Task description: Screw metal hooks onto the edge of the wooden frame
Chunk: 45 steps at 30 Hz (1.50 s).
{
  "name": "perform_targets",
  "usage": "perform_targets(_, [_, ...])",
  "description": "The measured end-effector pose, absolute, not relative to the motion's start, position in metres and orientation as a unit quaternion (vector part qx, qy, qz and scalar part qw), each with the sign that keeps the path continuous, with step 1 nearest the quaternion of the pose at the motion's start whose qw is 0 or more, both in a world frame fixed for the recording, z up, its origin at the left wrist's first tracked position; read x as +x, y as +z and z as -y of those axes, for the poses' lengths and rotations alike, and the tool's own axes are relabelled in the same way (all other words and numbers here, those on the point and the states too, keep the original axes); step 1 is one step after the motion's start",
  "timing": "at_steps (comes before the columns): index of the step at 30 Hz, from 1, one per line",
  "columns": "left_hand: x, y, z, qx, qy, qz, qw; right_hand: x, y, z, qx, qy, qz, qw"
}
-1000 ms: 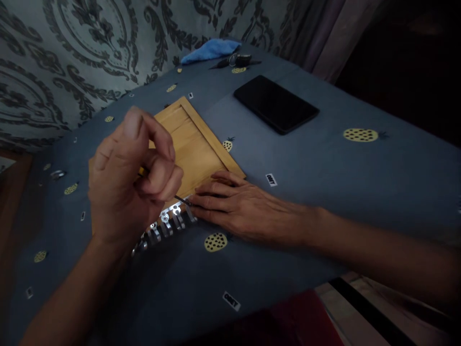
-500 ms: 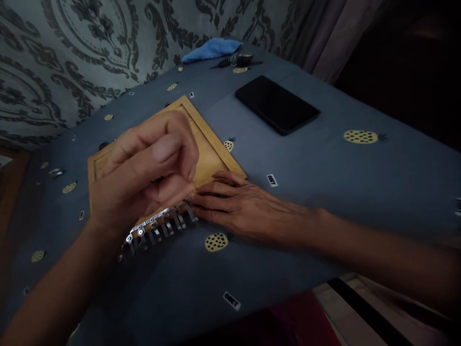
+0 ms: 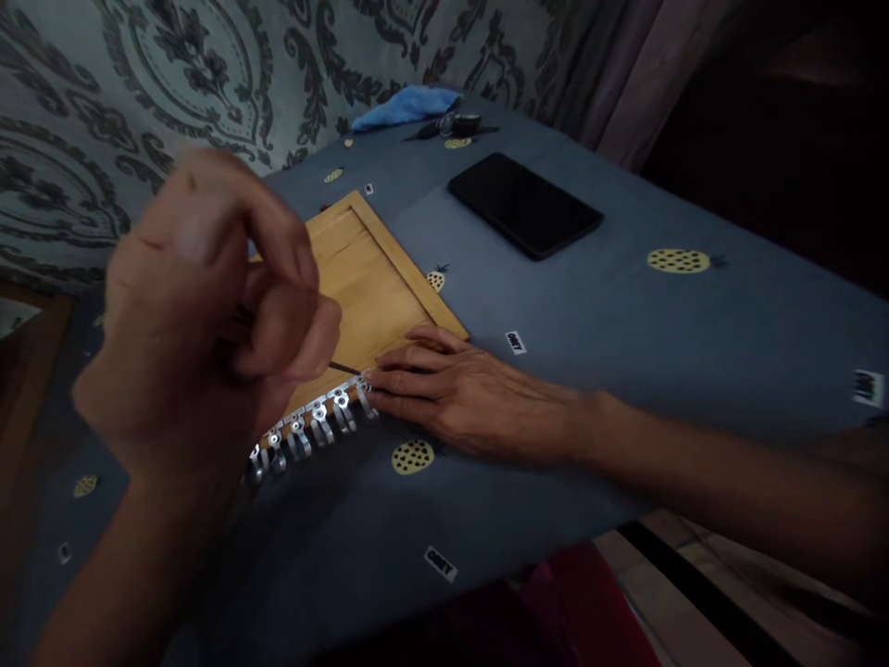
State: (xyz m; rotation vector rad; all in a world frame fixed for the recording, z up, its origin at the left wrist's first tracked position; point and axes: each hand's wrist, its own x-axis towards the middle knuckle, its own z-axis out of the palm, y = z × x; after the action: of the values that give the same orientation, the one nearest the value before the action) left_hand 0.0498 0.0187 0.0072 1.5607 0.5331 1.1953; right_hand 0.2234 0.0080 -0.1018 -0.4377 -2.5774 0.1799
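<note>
My left hand (image 3: 208,306) is raised over the left part of the wooden board, fingers curled round a screwdriver whose handle is hidden in the fist. Its thin dark shaft (image 3: 344,369) slants down to the right, its tip near the last metal hook. A row of silver hooks (image 3: 319,421) runs along the board's near edge. My right hand (image 3: 479,394) lies with fingers stretched out over the near right corner of the wooden board (image 3: 368,287), fingertips at the end hook. The right thumb is hidden. My left hand covers the board's left part.
A black phone (image 3: 524,204) lies on the patterned blue tablecloth (image 3: 569,324) beyond the board. Farther back are a blue cloth (image 3: 406,106) and a small dark object with a ring (image 3: 455,125). A patterned curtain (image 3: 201,74) borders the far side.
My left hand has moved left and up and turned over, so the screwdriver's shaft shows. My right hand has stayed at the board's corner. The view has shifted slightly.
</note>
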Motion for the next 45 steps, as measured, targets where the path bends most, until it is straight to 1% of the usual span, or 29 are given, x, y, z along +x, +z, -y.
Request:
perform_targets(5, [0.056, 0.008, -0.011, 0.576, 0.553, -0.354, 0.486, 0.223, -0.102, -0.007, -0.169, 0.057, 0.949, 0.260])
perform_targets(8, [0.061, 0.006, -0.008, 0.562, 0.573, -0.391, 0.451, 0.224, -0.103, -0.006, -0.171, 0.058, 0.947, 0.265])
perform_targets(12, [0.063, 0.002, -0.008, 0.546, 0.593, -0.391, 0.445, 0.224, -0.103, -0.007, -0.170, 0.064, 0.949, 0.257])
perform_targets(17, [0.061, -0.003, -0.009, 0.538, 0.589, -0.393, 0.457, 0.224, -0.104, -0.008, -0.168, 0.067, 0.952, 0.246])
perform_targets(24, [0.060, -0.007, -0.009, 0.544, 0.593, -0.391, 0.446, 0.223, -0.105, -0.009, -0.161, 0.072, 0.949, 0.263])
perform_targets(39, [0.068, -0.006, -0.001, 0.536, 0.619, -0.375, 0.435, 0.224, -0.105, -0.007, -0.169, 0.063, 0.951, 0.251])
perform_targets(45, [0.067, -0.005, -0.003, 0.529, 0.610, -0.407, 0.428, 0.223, -0.106, -0.008, -0.166, 0.062, 0.950, 0.258])
